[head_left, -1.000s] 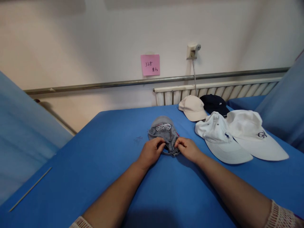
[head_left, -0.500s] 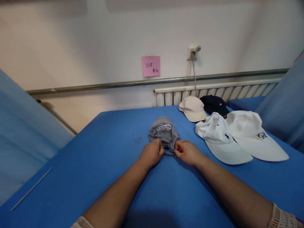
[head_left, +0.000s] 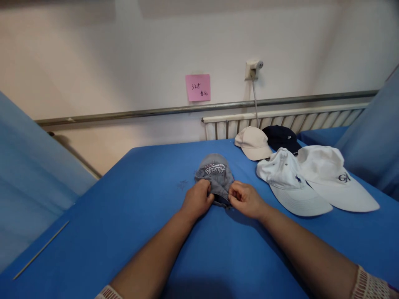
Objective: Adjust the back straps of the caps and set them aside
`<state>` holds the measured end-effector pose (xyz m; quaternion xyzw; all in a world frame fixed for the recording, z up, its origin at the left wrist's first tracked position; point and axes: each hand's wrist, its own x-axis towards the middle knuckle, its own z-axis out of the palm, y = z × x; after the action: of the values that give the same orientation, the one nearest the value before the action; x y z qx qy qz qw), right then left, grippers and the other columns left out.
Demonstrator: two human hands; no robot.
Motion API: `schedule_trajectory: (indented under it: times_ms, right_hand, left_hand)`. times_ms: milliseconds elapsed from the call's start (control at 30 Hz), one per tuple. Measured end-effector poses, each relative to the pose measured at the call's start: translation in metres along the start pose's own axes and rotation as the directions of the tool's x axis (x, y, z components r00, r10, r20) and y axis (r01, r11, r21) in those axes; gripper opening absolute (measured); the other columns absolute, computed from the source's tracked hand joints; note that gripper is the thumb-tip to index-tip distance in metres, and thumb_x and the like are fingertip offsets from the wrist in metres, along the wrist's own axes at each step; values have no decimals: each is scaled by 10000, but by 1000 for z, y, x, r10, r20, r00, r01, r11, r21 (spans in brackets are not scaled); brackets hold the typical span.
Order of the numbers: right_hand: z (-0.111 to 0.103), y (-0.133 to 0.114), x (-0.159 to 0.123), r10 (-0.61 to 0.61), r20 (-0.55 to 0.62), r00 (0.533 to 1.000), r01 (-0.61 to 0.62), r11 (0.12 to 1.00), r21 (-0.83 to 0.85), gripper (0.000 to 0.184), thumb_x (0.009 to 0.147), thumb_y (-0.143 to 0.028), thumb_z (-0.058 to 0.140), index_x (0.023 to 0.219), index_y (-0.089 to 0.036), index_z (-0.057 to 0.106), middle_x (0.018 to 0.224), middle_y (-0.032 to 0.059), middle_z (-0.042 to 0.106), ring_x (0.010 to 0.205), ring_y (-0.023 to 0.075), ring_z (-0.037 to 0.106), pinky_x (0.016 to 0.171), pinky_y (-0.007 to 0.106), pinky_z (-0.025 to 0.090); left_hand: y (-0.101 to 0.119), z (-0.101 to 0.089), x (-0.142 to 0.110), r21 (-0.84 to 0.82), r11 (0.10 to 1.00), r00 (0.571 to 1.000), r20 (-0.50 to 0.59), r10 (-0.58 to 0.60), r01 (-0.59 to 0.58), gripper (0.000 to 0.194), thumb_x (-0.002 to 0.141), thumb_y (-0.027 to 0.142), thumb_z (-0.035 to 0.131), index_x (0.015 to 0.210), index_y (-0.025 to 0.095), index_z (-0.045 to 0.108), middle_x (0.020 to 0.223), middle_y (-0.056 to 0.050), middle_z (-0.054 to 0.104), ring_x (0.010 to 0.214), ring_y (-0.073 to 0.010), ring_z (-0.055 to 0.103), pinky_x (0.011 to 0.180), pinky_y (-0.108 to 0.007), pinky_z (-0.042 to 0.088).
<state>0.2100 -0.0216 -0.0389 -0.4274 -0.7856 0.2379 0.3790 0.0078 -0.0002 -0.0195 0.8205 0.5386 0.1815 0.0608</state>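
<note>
A grey baseball cap (head_left: 215,171) with white lettering lies on the blue-covered table (head_left: 137,199), its back opening toward me. My left hand (head_left: 198,198) pinches the cap's edge on the left of that opening. On the opposite side, my right hand (head_left: 245,199) has its fingers closed on the cap's edge. Between the hands the dark inside of the cap shows. The fingertips of both hands are partly hidden by the cloth and knuckles.
To the right lie a beige cap (head_left: 252,141), a dark navy cap (head_left: 282,137), a white cap with a small horse emblem (head_left: 286,178) and a larger white cap (head_left: 335,176). A thin stick (head_left: 40,250) lies at the left edge. Blue curtains (head_left: 34,178) hang at both sides.
The cap's back edge between my hands has shifted, and more of its dark inside shows. The strap loop seen before is no longer distinct. My hands have barely moved.
</note>
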Motion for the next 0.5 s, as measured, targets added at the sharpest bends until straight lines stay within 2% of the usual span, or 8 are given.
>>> schedule_trajectory:
  times_ms: [133, 233, 300, 367, 400, 433, 467, 500]
  right_hand:
    - [0, 2, 0, -3, 42, 999, 0, 998, 65, 137, 804, -152, 516, 683, -209, 488, 664, -27, 501, 596, 116, 479, 570, 236, 348]
    - [1, 8, 2, 55, -20, 998, -55, 998, 40, 190, 889, -253, 470, 707, -210, 503, 687, -12, 539, 645, 136, 508, 615, 254, 369]
    - [4, 14, 4, 158, -95, 983, -158, 987, 9, 193, 909, -353, 475, 801, -209, 544, 765, 7, 586, 680, 151, 533, 645, 272, 389]
    - [7, 20, 7, 267, -159, 950, -274, 962, -21, 237, 871, -424, 540, 951, -203, 564, 884, 32, 616, 700, 161, 555, 668, 293, 410]
    - [9, 23, 8, 308, -179, 934, -319, 947, -34, 295, 843, -435, 578, 1016, -197, 559, 934, 44, 619, 704, 163, 564, 680, 303, 419]
    - [12, 25, 9, 338, -186, 922, -351, 935, -42, 350, 815, -430, 613, 1063, -192, 550, 967, 51, 621, 705, 164, 572, 686, 308, 426]
    - [14, 27, 9, 358, -178, 916, -371, 927, -44, 385, 793, -413, 637, 1092, -189, 542, 979, 51, 625, 703, 163, 579, 684, 308, 430]
    - [16, 29, 10, 369, -157, 916, -379, 924, -40, 397, 781, -387, 649, 1106, -189, 537, 971, 45, 632, 697, 159, 584, 677, 302, 431]
  left_hand:
    - [1, -17, -3, -15, 999, 999, -9, 31, -31, 123, 681, 125, 525, 665, 209, 436, 683, -5, 530, 615, -159, 477, 553, -279, 312]
    - [2, -33, -7, -59, 996, 997, -8, 71, -71, 151, 646, 115, 522, 622, 208, 406, 662, 2, 512, 608, -148, 456, 562, -276, 315]
    - [0, -42, -11, -125, 987, 988, 104, 116, -102, 144, 631, 116, 529, 606, 202, 418, 649, 12, 515, 595, -137, 454, 553, -264, 322]
    - [-3, -50, -15, -219, 973, 938, 320, 136, -66, 116, 646, 153, 559, 602, 197, 462, 598, 31, 510, 540, -119, 441, 505, -245, 307]
    - [-4, -52, -16, -261, 965, 906, 400, 135, -28, 117, 674, 191, 573, 601, 195, 481, 570, 39, 501, 513, -111, 431, 483, -237, 297]
    - [-5, -54, -16, -296, 955, 895, 429, 126, 7, 143, 712, 235, 576, 602, 192, 495, 551, 43, 495, 498, -106, 427, 471, -231, 296]
    - [-5, -53, -15, -327, 945, 912, 395, 109, 28, 181, 754, 278, 565, 608, 189, 505, 549, 41, 500, 501, -105, 435, 476, -228, 311]
    - [-5, -52, -13, -357, 934, 948, 306, 86, 31, 207, 792, 306, 547, 625, 186, 517, 574, 34, 524, 527, -109, 463, 502, -228, 345]
